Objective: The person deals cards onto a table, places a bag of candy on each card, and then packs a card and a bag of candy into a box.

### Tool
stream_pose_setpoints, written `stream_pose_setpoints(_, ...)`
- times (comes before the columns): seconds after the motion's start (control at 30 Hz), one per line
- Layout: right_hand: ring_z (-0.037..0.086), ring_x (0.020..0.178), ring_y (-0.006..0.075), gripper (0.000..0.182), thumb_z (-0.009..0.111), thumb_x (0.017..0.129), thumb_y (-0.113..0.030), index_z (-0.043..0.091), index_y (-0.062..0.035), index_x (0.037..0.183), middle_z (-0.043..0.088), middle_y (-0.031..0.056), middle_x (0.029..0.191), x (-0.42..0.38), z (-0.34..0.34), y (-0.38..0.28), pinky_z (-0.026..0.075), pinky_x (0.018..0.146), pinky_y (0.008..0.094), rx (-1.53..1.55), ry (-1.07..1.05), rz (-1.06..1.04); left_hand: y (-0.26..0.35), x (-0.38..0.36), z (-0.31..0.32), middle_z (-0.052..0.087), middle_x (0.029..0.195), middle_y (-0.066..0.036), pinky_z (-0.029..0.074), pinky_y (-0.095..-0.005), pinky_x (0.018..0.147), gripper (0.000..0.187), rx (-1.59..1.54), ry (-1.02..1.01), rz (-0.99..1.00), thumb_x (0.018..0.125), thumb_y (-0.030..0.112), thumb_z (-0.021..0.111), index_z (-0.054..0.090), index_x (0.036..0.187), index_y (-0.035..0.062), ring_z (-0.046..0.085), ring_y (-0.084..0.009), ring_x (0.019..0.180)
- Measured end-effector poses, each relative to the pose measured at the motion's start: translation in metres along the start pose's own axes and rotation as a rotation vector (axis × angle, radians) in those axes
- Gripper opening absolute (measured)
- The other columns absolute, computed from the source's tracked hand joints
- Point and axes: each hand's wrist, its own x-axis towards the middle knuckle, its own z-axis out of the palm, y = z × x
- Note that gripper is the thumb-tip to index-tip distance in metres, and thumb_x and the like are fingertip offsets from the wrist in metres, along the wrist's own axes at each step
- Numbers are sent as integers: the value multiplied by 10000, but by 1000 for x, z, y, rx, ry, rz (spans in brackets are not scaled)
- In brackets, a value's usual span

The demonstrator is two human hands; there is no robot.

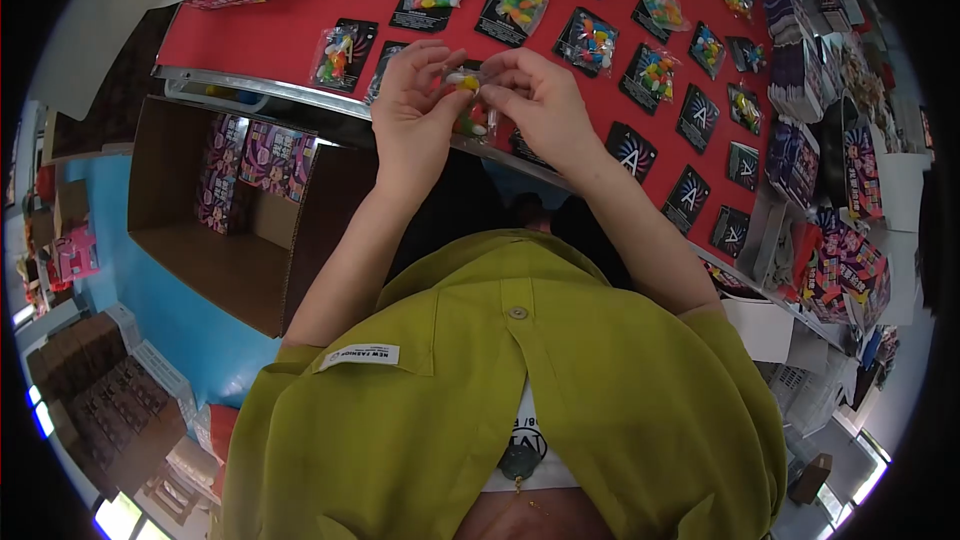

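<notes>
Between my two hands, at the near edge of the red table, is a small clear bag (474, 122) of colourful bean-shaped pieces. My left hand (415, 105) pinches its upper left side with thumb and fingers. On the opposite side, my right hand (535, 105) has thumb and fingertips closed on the bag's upper edge. Just beyond my hands lie black cards with similar bags on top, such as the bag of coloured pieces (520, 5). One black card (383, 70) is partly hidden behind my left hand.
Bare black cards with a white letter A (688, 198) lie on the red tabletop (300, 15) to the right. An open cardboard box (165, 190) holding purple printed boxes (275, 160) stands below left. Stacked purple packets (795, 70) line the right side.
</notes>
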Motion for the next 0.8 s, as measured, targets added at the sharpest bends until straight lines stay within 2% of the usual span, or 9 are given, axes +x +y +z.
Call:
stream_pose_setpoints(0.03,603,824,114,218,567,866,-11,523,22,1077,617,67,878,3,4,3,485,722,236,-89,28,-24,0,0,-2,477,1220,-134,506,-266,830,374,-2,-2,7,766,-166,549,507,1100,-2,548,-231,1102)
stream_pose_setpoints(0.1,608,805,109,156,566,855,13,537,17,1008,620,71,867,11,8,14,495,680,234,-231,105,-105,4,1,-1,473,1205,-161,497,-288,794,337,623,-26,94,753,-136,579,539,1068,-20,561,-267,1044)
stream_pose_setpoints(0.13,608,793,104,128,565,852,19,543,12,977,621,72,864,13,7,21,498,659,232,-291,156,-163,-7,2,-2,480,1187,-177,467,-357,798,332,762,-10,290,711,-111,603,575,1030,-23,538,-312,1021)
stream_pose_setpoints(0.17,611,751,152,141,594,824,-5,547,3,957,609,81,820,12,8,21,495,643,281,-236,171,-127,-11,4,-1,480,1187,-177,467,-357,798,332,726,-15,320,711,-111,603,575,1030,-23,538,-312,1021)
stream_pose_setpoints(0.27,537,839,323,251,648,740,-66,556,-6,966,558,125,791,12,0,28,446,729,393,-921,217,-418,-20,2,-1,491,1175,-181,426,-415,832,358,1018,-95,477,684,-84,603,585,1035,-14,512,-338,1013)
stream_pose_setpoints(0.33,535,865,317,251,649,740,-62,561,-11,969,556,130,837,10,-1,19,443,749,385,-963,276,-465,-20,4,2,497,1166,-193,407,-425,838,369,1228,-151,531,674,-65,591,596,1038,-6,515,-340,955)
stream_pose_setpoints(0.47,547,881,315,237,642,769,-67,566,-13,987,544,138,926,25,-43,10,448,765,379,-792,287,-511,-29,4,-3,495,1123,-202,442,-383,797,379,1026,-292,392,688,-63,570,550,1067,-70,503,-347,952)
stream_pose_setpoints(0.57,553,908,318,231,617,804,-89,568,-15,1017,562,156,952,57,-122,-12,444,778,393,-1121,461,-593,-29,6,0,492,1080,-196,459,-368,777,343,1063,-242,432,713,-38,552,525,1050,-93,500,-337,959)
stream_pose_setpoints(0.8,449,1161,386,668,661,806,-300,342,-118,1364,381,164,1352,161,-299,-28,412,936,463,-1534,913,-97,-18,14,2,480,1052,-190,459,-367,767,265,1228,-520,497,717,23,520,521,968,-61,505,-321,922)
